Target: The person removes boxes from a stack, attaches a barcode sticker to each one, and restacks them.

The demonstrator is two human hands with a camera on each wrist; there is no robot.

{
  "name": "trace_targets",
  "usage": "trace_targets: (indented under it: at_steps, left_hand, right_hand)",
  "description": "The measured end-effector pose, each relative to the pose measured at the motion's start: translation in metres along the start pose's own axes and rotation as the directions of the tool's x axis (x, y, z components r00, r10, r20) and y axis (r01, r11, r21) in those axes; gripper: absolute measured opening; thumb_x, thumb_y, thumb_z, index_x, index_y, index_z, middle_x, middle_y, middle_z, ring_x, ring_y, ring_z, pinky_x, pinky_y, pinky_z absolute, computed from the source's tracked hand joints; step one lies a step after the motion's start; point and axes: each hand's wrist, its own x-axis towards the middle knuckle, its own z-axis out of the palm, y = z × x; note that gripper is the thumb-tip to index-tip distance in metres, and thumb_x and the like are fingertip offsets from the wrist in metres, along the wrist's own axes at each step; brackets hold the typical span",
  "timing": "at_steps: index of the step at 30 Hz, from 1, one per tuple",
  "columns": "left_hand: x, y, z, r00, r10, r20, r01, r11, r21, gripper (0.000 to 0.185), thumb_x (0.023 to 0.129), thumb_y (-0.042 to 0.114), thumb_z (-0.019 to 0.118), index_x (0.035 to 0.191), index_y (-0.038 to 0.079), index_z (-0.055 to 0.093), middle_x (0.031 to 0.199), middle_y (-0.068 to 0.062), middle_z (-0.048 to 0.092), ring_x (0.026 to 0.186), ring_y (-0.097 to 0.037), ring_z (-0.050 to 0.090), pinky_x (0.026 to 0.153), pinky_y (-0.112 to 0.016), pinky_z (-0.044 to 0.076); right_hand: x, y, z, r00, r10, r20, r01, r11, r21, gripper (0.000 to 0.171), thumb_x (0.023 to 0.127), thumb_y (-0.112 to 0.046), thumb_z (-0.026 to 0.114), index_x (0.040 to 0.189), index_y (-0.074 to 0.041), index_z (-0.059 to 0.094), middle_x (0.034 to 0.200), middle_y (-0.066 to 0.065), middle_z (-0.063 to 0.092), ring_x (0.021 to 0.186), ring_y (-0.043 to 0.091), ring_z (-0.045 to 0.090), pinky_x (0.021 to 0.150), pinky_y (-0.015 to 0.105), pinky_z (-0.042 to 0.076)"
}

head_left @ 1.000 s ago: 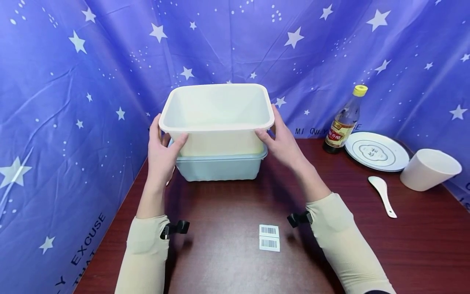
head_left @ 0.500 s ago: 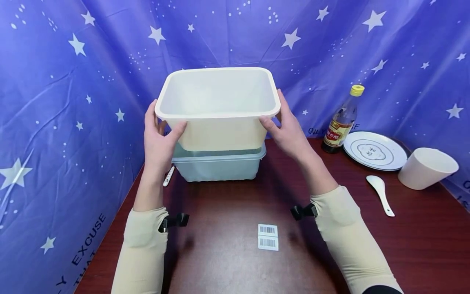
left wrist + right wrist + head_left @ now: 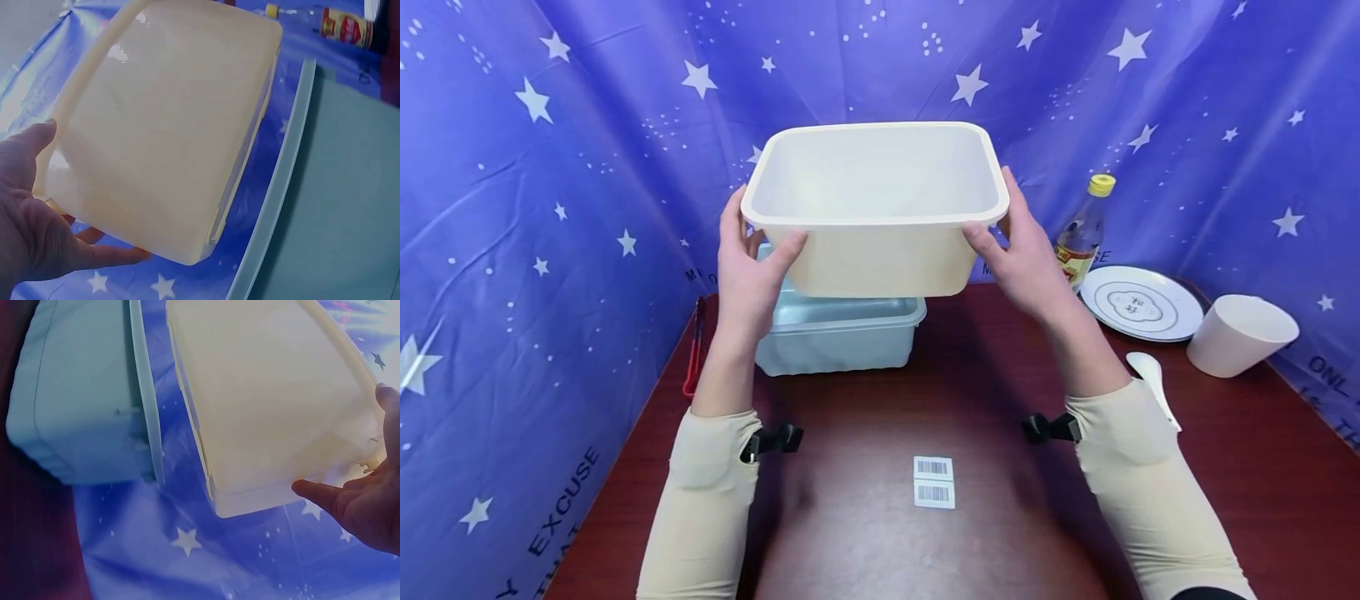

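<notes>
long beige sleeves [image 3: 700,500] on both arms, close-fitting, ending just behind each bare hand — left hand [image 3: 747,275], right hand [image 3: 1026,267]. small black clip-like mount [image 3: 772,439] strapped at the left cuff, a matching one [image 3: 1051,427] at the right — both on the inner side of the wrist.

A dark red-brown wooden table [image 3: 865,542] fills the lower part of the head view, its surface glossy with soft reflections. A blue-violet curtain [image 3: 550,167] printed with white stars and dots encloses it at the back and both sides, creased and folded, with white lettering along its lower edges. Lighting is even and bright. No floor or window shows.
</notes>
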Motion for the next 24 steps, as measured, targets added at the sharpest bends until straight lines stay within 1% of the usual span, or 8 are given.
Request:
trace_targets:
  at_steps: [3,6,10,14,17,19,22,24]
  left_hand:
    - [0.001,-0.001,0.011,1.0,-0.005,0.015,0.005,1.0,-0.007,0.085,0.084,0.019,0.082,0.155,0.019,0.035,0.147,0.002,0.048,0.128,-0.025,0.047,0.098,-0.051,0.049]
    - [0.0,-0.004,0.022,0.999,-0.003,0.034,0.005,0.999,-0.036,0.084,0.084,0.017,0.081,0.154,0.017,0.035,0.146,0.0,0.049,0.126,-0.025,0.047,0.097,-0.049,0.05]
    - [-0.001,-0.005,0.037,0.999,0.003,0.05,0.0,0.998,-0.065,0.084,0.084,0.016,0.081,0.154,0.015,0.035,0.145,0.0,0.049,0.125,-0.025,0.048,0.095,-0.045,0.05]
    - [-0.004,-0.006,0.051,0.997,-0.001,0.074,0.006,0.998,-0.07,0.085,0.084,0.017,0.082,0.155,0.016,0.034,0.147,0.001,0.049,0.127,-0.023,0.047,0.097,-0.044,0.05]
    - [-0.006,-0.007,0.06,0.996,-0.003,0.088,0.01,0.997,-0.073,0.086,0.084,0.016,0.082,0.155,0.015,0.033,0.148,0.0,0.048,0.128,-0.022,0.048,0.098,-0.043,0.049]
    - [-0.007,-0.007,0.065,0.996,-0.003,0.093,0.01,0.997,-0.075,0.087,0.084,0.014,0.082,0.156,0.014,0.032,0.148,-0.001,0.048,0.126,-0.022,0.048,0.099,-0.041,0.048]
    - [-0.01,-0.004,0.073,0.995,0.0,0.105,0.009,0.997,-0.082,0.088,0.083,0.011,0.081,0.156,0.012,0.032,0.147,-0.003,0.048,0.125,-0.022,0.049,0.098,-0.038,0.047]
    - [-0.014,0.003,0.078,0.993,-0.004,0.114,0.013,0.996,-0.086,0.087,0.084,0.01,0.08,0.156,0.009,0.031,0.147,-0.005,0.048,0.124,-0.023,0.05,0.099,-0.037,0.046]
  right_hand:
    - [-0.005,0.001,-0.01,1.0,0.006,-0.019,-0.006,1.0,0.003,0.087,0.1,-0.036,0.063,0.163,-0.013,0.008,0.162,0.011,0.03,0.146,0.025,0.034,0.118,0.04,0.026]
    - [-0.012,0.001,-0.02,0.999,0.023,-0.038,-0.023,1.0,-0.002,0.087,0.1,-0.036,0.063,0.163,-0.013,0.009,0.162,0.011,0.03,0.146,0.025,0.034,0.119,0.037,0.024]
    - [-0.021,0.002,-0.034,0.997,0.055,-0.055,-0.055,0.998,0.005,0.086,0.1,-0.036,0.062,0.163,-0.015,0.008,0.162,0.012,0.031,0.146,0.025,0.034,0.118,0.037,0.026]
    - [-0.031,0.001,-0.046,0.994,0.076,-0.076,-0.078,0.997,-0.02,0.08,0.101,-0.034,0.06,0.163,-0.02,0.012,0.157,0.014,0.039,0.14,0.027,0.043,0.108,0.031,0.038]
    - [-0.038,0.002,-0.054,0.992,0.075,-0.1,-0.082,0.995,-0.064,0.074,0.101,-0.032,0.059,0.163,-0.024,0.018,0.152,0.015,0.046,0.135,0.028,0.048,0.098,0.024,0.042]
    - [-0.042,0.002,-0.058,0.991,0.069,-0.113,-0.078,0.994,-0.077,0.072,0.101,-0.031,0.06,0.162,-0.026,0.021,0.151,0.014,0.046,0.136,0.027,0.048,0.096,0.022,0.042]
    - [-0.049,0.003,-0.064,0.988,0.07,-0.137,-0.084,0.991,-0.099,0.073,0.101,-0.03,0.06,0.162,-0.024,0.02,0.155,0.013,0.043,0.137,0.027,0.047,0.101,0.02,0.041]
    - [-0.052,0.003,-0.068,0.986,0.069,-0.152,-0.085,0.991,-0.1,0.074,0.101,-0.029,0.06,0.162,-0.022,0.02,0.155,0.014,0.042,0.137,0.027,0.046,0.103,0.021,0.04]
